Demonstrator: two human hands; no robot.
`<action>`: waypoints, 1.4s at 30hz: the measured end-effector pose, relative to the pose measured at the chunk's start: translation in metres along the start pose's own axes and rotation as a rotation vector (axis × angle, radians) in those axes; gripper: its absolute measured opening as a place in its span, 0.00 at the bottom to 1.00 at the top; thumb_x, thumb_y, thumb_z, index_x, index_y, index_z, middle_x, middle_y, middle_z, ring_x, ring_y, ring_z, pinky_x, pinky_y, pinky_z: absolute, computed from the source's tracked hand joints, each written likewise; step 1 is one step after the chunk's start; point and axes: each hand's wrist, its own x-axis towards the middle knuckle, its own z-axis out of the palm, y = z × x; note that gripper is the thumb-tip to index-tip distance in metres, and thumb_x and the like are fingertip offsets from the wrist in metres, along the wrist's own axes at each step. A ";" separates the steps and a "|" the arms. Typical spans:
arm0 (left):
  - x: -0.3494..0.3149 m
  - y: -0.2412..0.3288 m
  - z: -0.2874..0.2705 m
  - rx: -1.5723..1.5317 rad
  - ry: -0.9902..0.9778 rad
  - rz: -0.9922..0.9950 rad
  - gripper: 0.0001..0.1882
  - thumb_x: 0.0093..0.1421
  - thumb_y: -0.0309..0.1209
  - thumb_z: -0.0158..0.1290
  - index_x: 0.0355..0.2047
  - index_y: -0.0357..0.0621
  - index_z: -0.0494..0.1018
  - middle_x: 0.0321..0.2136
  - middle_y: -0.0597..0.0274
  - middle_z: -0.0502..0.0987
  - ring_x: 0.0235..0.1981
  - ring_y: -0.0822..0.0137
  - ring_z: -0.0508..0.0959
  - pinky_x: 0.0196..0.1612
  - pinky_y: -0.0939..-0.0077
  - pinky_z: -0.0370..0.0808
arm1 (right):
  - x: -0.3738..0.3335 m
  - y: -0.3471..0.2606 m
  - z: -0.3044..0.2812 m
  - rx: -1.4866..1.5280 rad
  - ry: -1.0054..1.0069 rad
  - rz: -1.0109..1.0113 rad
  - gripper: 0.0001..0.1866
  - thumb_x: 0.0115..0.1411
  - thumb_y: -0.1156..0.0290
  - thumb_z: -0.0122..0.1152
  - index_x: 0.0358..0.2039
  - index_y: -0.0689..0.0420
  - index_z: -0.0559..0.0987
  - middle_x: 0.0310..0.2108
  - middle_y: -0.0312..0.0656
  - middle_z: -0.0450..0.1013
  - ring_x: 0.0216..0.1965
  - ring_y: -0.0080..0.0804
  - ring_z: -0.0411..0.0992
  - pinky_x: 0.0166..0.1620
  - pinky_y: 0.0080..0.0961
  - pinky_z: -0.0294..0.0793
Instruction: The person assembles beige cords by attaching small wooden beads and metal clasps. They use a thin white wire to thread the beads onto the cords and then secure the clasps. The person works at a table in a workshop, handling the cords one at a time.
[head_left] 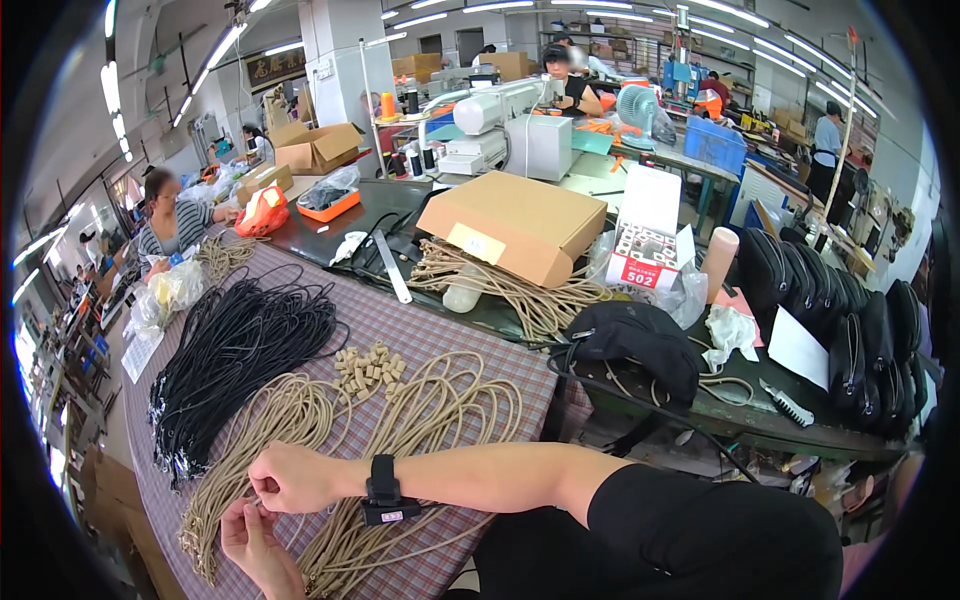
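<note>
Tan cords (pixel 255 432) lay in long looped bundles on a checked tablecloth (pixel 425 573), beneath and around your hands. Your left hand (pixel 252 542) and right hand (pixel 297 478) met over the left-hand bundle, each with thumb and fingertips drawn together, though whatever they pinched was too small to make out. Just beyond sat small tan pieces (pixel 368 372), with black cords (pixel 235 360) heaped to their left and a cardboard box (pixel 520 222) farther back.

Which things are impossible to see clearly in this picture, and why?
In the head view:
What the left hand and right hand hold, exactly: too small, mostly hidden inside them.
Inside of the cardboard box: hidden by its closed lid.
Tan cords under it: partly covered by the box.
</note>
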 end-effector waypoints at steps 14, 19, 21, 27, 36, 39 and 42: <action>-0.006 0.015 0.018 0.196 -0.002 0.073 0.07 0.72 0.22 0.58 0.48 0.32 0.77 0.43 0.56 0.83 0.38 0.70 0.82 0.43 0.73 0.82 | 0.000 0.002 0.000 -0.041 0.019 -0.052 0.08 0.56 0.73 0.67 0.25 0.65 0.80 0.24 0.50 0.80 0.28 0.46 0.80 0.34 0.40 0.77; -0.009 0.018 0.026 0.313 0.050 0.092 0.07 0.71 0.22 0.59 0.45 0.29 0.79 0.38 0.56 0.84 0.34 0.71 0.82 0.40 0.76 0.80 | -0.001 0.005 0.002 -0.032 -0.031 -0.083 0.08 0.56 0.73 0.67 0.25 0.65 0.80 0.23 0.50 0.79 0.26 0.47 0.79 0.32 0.39 0.76; -0.011 0.021 0.035 0.290 0.097 0.113 0.06 0.70 0.22 0.59 0.42 0.29 0.79 0.36 0.56 0.84 0.33 0.70 0.81 0.38 0.77 0.81 | -0.002 0.007 0.002 -0.034 -0.029 -0.086 0.08 0.56 0.73 0.67 0.25 0.65 0.80 0.23 0.51 0.79 0.26 0.48 0.79 0.32 0.40 0.76; -0.010 0.015 0.028 0.290 0.026 0.133 0.05 0.70 0.18 0.57 0.44 0.29 0.80 0.41 0.57 0.82 0.35 0.70 0.80 0.40 0.76 0.80 | -0.003 -0.002 0.004 -0.138 0.001 -0.072 0.09 0.58 0.72 0.65 0.24 0.64 0.79 0.24 0.52 0.80 0.27 0.52 0.80 0.32 0.44 0.76; -0.013 0.008 0.024 0.358 -0.015 0.149 0.08 0.66 0.11 0.56 0.44 0.27 0.80 0.39 0.58 0.82 0.37 0.70 0.82 0.41 0.76 0.81 | -0.008 -0.008 0.003 -0.209 -0.005 -0.085 0.15 0.72 0.62 0.55 0.34 0.62 0.73 0.20 0.52 0.76 0.25 0.57 0.76 0.32 0.51 0.74; -0.018 0.008 0.030 0.375 0.088 0.167 0.07 0.65 0.11 0.57 0.42 0.27 0.80 0.37 0.59 0.83 0.36 0.71 0.82 0.40 0.76 0.81 | -0.010 -0.018 0.003 -0.203 -0.086 -0.068 0.19 0.74 0.58 0.55 0.33 0.62 0.73 0.21 0.52 0.76 0.26 0.58 0.77 0.33 0.51 0.74; -0.016 0.016 0.026 0.405 -0.016 0.099 0.10 0.63 0.11 0.59 0.44 0.28 0.80 0.36 0.61 0.84 0.36 0.72 0.82 0.39 0.77 0.80 | -0.009 -0.014 0.004 -0.259 -0.131 -0.065 0.21 0.75 0.57 0.55 0.32 0.63 0.75 0.23 0.54 0.77 0.28 0.60 0.77 0.35 0.52 0.75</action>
